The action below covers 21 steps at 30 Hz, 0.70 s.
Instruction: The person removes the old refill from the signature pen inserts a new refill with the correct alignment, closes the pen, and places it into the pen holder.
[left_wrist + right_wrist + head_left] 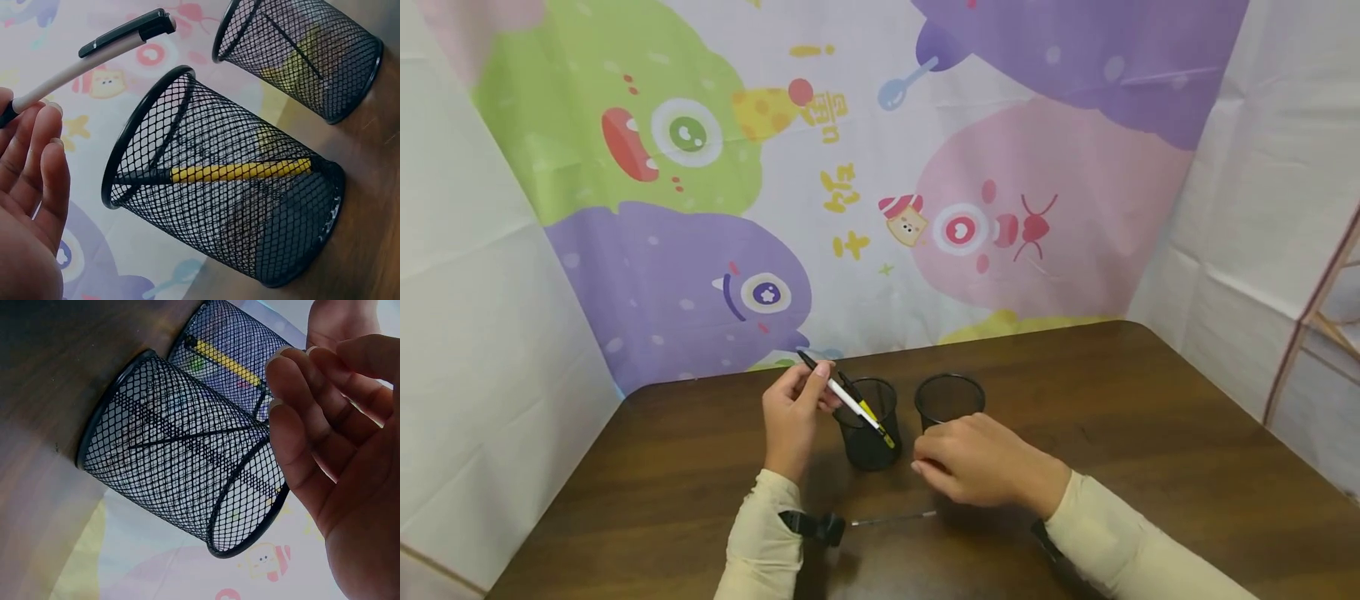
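My left hand [792,412] holds a white pen [847,398] with black ends and a black clip, slanting over the left black mesh cup [871,457]. A yellow pen [240,170] with a black end leans inside that cup. Beside the rim of the right mesh cup [950,379] is my right hand [988,460]. Its fingers bend loosely in the right wrist view, with no object seen between them. A thin dark line [294,47] shows through the right cup; whether it is a thing inside or a seam cannot be told.
A thin, see-through pen refill or stick [895,518] lies on the brown wooden table [662,483], between my forearms and in front of the cups. Behind the table hangs a cartoon-printed cloth [865,300]. White cloth walls [1240,275] stand at both sides.
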Each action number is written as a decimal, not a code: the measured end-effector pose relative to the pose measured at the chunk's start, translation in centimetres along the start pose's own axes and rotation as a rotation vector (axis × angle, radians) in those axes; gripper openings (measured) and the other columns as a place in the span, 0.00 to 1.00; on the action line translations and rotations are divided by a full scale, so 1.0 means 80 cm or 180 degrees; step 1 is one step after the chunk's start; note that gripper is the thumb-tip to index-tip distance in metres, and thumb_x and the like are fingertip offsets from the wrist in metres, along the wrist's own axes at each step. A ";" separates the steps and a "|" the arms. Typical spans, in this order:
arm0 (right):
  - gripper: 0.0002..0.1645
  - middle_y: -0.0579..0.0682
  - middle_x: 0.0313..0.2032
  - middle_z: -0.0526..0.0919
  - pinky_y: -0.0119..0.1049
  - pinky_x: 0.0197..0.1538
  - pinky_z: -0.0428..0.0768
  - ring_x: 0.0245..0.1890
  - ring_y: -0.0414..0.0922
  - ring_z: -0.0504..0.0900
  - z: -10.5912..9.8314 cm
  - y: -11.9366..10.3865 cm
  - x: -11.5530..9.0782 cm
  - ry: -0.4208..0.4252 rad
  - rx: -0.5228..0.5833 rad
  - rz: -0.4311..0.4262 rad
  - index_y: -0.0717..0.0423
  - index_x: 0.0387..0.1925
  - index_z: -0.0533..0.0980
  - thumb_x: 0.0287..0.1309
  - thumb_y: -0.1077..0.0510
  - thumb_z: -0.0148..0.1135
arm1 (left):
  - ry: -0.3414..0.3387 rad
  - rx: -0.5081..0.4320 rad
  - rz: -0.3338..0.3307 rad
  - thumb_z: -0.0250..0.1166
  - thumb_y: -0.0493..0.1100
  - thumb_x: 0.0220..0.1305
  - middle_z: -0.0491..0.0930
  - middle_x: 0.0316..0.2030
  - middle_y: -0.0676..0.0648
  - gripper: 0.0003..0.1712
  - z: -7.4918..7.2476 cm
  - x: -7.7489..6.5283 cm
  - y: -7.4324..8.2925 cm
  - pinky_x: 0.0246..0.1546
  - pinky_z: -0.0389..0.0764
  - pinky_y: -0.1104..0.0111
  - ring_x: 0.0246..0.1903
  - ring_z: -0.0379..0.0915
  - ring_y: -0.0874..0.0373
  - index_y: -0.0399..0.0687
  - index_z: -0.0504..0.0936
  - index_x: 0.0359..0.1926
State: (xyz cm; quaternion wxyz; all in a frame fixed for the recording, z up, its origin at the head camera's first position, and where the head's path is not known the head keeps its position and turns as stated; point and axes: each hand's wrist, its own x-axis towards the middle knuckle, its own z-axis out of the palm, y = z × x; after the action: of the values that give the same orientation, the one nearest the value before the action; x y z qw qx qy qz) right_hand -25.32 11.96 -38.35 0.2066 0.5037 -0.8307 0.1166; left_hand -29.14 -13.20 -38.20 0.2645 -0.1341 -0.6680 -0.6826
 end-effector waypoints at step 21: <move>0.14 0.32 0.21 0.68 0.22 0.20 0.60 0.19 0.28 0.62 0.005 -0.002 0.002 0.0041 0.0001 -0.0041 0.42 0.22 0.72 0.65 0.54 0.63 | 0.0532 -0.0110 0.0062 0.65 0.42 0.70 0.77 0.20 0.32 0.18 -0.009 0.006 -0.003 0.20 0.79 0.71 0.18 0.76 0.58 0.26 0.79 0.34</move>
State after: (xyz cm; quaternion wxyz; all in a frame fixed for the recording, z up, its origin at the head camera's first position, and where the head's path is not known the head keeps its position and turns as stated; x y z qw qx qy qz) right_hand -25.28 11.61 -38.63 0.2125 0.5083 -0.8261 0.1187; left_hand -29.58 -14.01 -38.20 0.3237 -0.0877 -0.6303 -0.7002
